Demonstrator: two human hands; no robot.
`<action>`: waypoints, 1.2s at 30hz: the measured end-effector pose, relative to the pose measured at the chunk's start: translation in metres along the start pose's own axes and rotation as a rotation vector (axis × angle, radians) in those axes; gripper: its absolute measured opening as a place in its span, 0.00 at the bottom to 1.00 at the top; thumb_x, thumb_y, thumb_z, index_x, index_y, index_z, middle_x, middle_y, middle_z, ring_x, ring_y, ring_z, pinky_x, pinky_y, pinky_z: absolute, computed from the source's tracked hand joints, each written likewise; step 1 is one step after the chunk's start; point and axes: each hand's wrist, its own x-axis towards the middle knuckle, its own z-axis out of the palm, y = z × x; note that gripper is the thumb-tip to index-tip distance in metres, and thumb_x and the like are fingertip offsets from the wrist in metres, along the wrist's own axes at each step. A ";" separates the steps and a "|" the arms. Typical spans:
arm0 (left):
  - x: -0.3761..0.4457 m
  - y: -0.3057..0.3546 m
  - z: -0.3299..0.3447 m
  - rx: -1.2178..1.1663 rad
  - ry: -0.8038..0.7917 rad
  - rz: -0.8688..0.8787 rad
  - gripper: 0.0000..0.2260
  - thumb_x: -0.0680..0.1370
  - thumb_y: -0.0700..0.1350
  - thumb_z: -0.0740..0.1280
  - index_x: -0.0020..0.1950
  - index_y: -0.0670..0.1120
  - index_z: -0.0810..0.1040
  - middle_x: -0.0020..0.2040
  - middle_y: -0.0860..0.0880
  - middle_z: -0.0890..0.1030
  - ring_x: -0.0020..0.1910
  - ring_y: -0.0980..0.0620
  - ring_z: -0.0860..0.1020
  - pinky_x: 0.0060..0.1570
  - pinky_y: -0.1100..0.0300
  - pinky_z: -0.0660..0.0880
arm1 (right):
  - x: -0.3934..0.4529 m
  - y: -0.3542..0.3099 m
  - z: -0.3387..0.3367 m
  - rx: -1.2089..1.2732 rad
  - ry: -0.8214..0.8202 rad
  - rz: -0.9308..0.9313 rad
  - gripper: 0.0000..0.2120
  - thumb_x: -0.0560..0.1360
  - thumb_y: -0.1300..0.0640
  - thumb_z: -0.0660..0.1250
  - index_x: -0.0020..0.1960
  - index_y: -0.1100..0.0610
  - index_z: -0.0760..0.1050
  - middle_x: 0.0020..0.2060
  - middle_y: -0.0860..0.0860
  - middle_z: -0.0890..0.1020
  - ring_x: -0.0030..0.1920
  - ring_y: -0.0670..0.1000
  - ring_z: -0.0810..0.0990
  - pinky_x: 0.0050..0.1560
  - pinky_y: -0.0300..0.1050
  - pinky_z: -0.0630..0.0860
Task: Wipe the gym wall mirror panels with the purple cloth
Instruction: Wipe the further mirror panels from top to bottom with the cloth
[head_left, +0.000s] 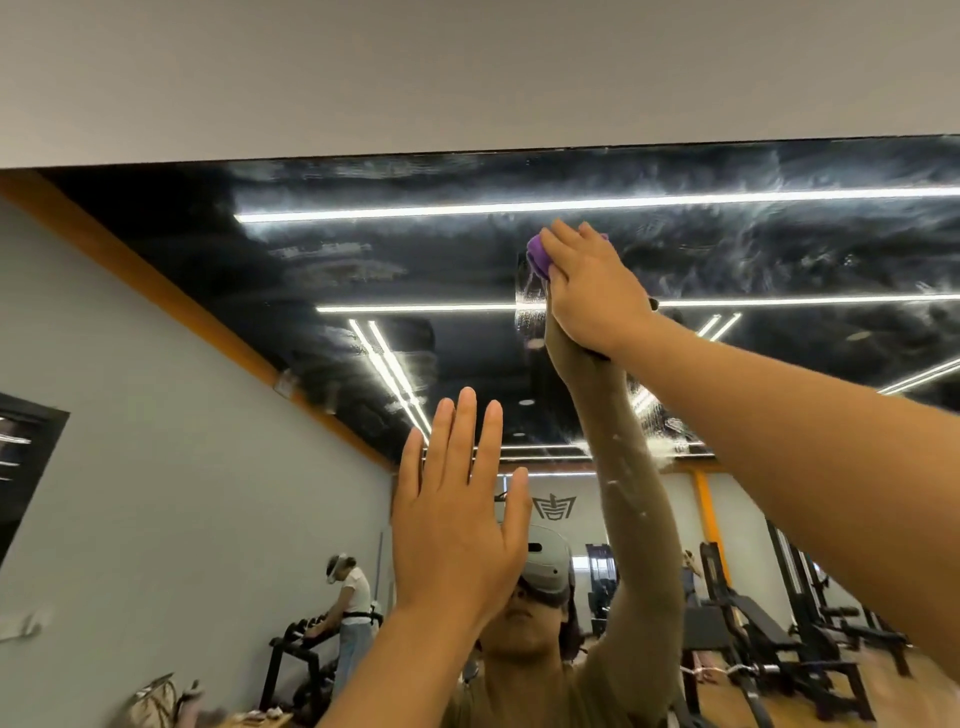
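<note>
Smears of white haze cover most of the upper mirror panel, swirling thickest to the right of the right hand and along the top edge, so my reading is that the wiping is well short of finished. That hand reaches high and presses the purple cloth flat against the glass, just under the long reflected light strip; only a bunched corner of the cloth shows past the knuckles, and the fingers lie fairly straight over it, though how the thumb holds it I cannot tell. Directly below the cloth runs a narrow, wet-looking band, which suggests a fresh stroke. To the left the glass carries a few streaky patches and otherwise looks darker and cleaner, perhaps already gone over. The left hand is lower down, palm to the mirror, fingers straight and slightly spread, holding nothing; whether it actually touches the glass is unclear. White flecks dot the reflected forearm, so the lower glass looks to need a pass too. What remains, by this view, is the hazy right stretch, the top edge and the speckled lower area
</note>
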 end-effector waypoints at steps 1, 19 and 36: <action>0.000 0.000 -0.001 0.000 0.002 -0.001 0.29 0.85 0.61 0.41 0.81 0.48 0.59 0.81 0.46 0.60 0.80 0.47 0.56 0.75 0.47 0.51 | -0.012 0.000 0.003 0.019 0.008 -0.022 0.23 0.86 0.60 0.53 0.81 0.57 0.58 0.81 0.53 0.58 0.81 0.56 0.51 0.78 0.45 0.44; -0.001 -0.001 0.000 -0.017 0.009 -0.003 0.29 0.85 0.61 0.41 0.82 0.49 0.57 0.82 0.47 0.57 0.81 0.50 0.51 0.77 0.49 0.47 | -0.005 0.006 0.002 0.016 -0.020 -0.051 0.23 0.86 0.60 0.54 0.81 0.57 0.59 0.81 0.53 0.59 0.81 0.56 0.53 0.79 0.47 0.45; -0.001 0.004 -0.001 -0.038 0.043 -0.028 0.27 0.84 0.57 0.49 0.82 0.49 0.57 0.82 0.47 0.57 0.81 0.50 0.50 0.78 0.50 0.47 | -0.012 0.045 -0.014 -0.006 -0.012 0.014 0.23 0.86 0.58 0.53 0.81 0.56 0.57 0.81 0.52 0.58 0.81 0.55 0.53 0.80 0.48 0.46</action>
